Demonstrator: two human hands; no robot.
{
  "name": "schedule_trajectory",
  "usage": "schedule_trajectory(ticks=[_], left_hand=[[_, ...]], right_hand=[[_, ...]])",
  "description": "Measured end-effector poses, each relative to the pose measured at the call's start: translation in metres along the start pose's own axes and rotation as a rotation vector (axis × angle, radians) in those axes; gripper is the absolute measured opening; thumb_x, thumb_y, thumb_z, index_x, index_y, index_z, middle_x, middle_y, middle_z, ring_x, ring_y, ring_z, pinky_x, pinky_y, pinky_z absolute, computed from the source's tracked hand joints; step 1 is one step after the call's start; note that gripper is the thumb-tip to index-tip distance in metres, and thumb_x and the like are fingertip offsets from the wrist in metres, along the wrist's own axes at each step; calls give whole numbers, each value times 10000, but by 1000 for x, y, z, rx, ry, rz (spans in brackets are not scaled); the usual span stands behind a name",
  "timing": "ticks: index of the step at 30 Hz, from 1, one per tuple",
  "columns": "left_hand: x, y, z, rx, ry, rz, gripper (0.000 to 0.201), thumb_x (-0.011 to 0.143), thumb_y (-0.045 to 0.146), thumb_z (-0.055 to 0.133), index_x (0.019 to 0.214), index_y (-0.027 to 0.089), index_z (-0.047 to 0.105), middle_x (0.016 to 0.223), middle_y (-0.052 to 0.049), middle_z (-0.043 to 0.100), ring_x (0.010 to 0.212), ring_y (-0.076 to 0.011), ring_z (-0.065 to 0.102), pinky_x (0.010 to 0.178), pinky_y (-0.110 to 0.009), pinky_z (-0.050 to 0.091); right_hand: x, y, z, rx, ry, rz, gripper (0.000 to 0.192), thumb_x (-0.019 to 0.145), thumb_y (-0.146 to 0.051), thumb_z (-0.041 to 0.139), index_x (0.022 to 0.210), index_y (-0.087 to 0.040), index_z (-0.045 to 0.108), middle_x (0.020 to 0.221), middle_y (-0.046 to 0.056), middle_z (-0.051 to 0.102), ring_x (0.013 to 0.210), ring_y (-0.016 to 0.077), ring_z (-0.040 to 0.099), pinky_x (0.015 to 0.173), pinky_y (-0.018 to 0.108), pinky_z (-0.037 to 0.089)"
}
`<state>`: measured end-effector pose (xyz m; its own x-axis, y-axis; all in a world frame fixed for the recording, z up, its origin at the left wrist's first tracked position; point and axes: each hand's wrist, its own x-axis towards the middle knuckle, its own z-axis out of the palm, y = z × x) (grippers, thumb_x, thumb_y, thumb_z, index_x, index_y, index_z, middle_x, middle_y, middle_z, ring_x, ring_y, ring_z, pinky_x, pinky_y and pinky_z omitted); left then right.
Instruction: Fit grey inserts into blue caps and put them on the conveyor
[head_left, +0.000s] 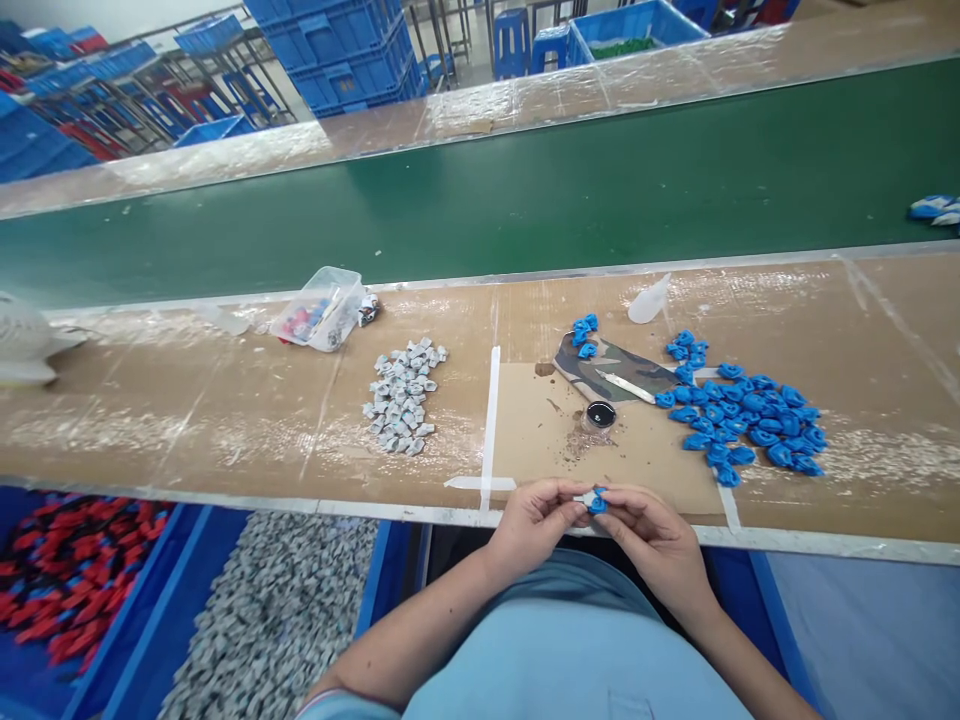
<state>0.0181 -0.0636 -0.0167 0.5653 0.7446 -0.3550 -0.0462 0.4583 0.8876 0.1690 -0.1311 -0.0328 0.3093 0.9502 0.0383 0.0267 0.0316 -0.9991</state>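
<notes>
I have both hands at the near edge of the worktop (pixel 225 400), just above my lap. My left hand (pixel 536 520) and my right hand (pixel 652 535) meet fingertip to fingertip, and between them I pinch a small blue piece (pixel 598 501) with a bit of white at its left side; each grip is closed on it. Beyond my hands sits a small round pot (pixel 601 414) with a dark inside, near a camouflage-patterned cloth (pixel 600 368). To the right of those lies a heap of blue pieces (pixel 742 415), spread loosely. To the left is a pile of grey pieces (pixel 403 398), and past it a clear plastic box (pixel 319 308). A green belt (pixel 525 190) runs behind the worktop.
</notes>
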Motion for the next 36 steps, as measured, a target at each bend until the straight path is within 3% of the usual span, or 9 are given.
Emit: schedule_trajectory(ticks=[5,14,18,21,23,27,29,32,36], left_hand=[[-1,-4,0,18,3,5,485,696,538,695,978,144,703,930,-107,725,796,-190,681,782,-361,569],[0,-6,-2,143,30,118,390,751,482,669,946,147,722,972,-115,726,877,-217,680,817,-373,564],[-1,-2,-2,116,-2,51,443,744,511,662,968,131,700,876,-100,727,765,-185,675,748,-344,568],[2,7,-6,147,-12,-13,446,758,512,647,979,127,677,764,-60,707,693,-151,648,707,-307,553],[7,16,-13,210,9,-18,419,773,505,629,951,127,671,708,-37,684,639,-130,619,658,-273,533],[34,42,-33,307,93,76,353,771,467,628,871,129,661,663,-12,650,584,-107,571,594,-233,491],[56,59,-40,342,156,139,285,775,410,633,845,135,656,642,-1,636,574,-102,564,586,-222,480],[95,81,-43,345,278,185,146,817,281,596,809,139,628,629,4,625,554,-89,559,566,-204,468],[151,98,-39,385,373,129,184,865,184,517,699,126,571,591,-5,606,456,-67,518,483,-187,423]], right_hand=[[-2,0,1,50,-29,67,178,764,-263,695,940,-231,688,933,57,703,839,189,696,780,327,599],[-1,5,-1,-90,48,-69,157,724,-223,719,871,-271,741,892,59,711,828,195,690,714,306,605],[-1,3,0,-125,28,-76,167,749,-229,694,905,-275,733,918,54,705,829,197,688,699,305,604],[-1,-3,-12,-247,-11,-105,242,783,-222,656,1016,-269,701,952,58,695,811,194,682,705,314,592],[0,-7,-33,-399,90,-147,227,791,-229,646,1010,-259,695,929,55,692,800,191,666,718,321,573],[3,-10,-85,-566,437,-165,154,802,-287,635,938,-233,682,897,57,667,778,183,629,691,317,540],[6,-7,-104,-606,418,-155,200,798,-322,634,969,-226,673,929,67,648,716,165,613,625,301,536],[11,1,-114,-710,269,-210,215,807,-363,605,957,-231,685,995,82,630,698,164,607,579,301,524],[14,20,-117,-838,347,-306,217,817,-394,593,935,-245,697,941,72,637,744,202,594,692,361,478]])
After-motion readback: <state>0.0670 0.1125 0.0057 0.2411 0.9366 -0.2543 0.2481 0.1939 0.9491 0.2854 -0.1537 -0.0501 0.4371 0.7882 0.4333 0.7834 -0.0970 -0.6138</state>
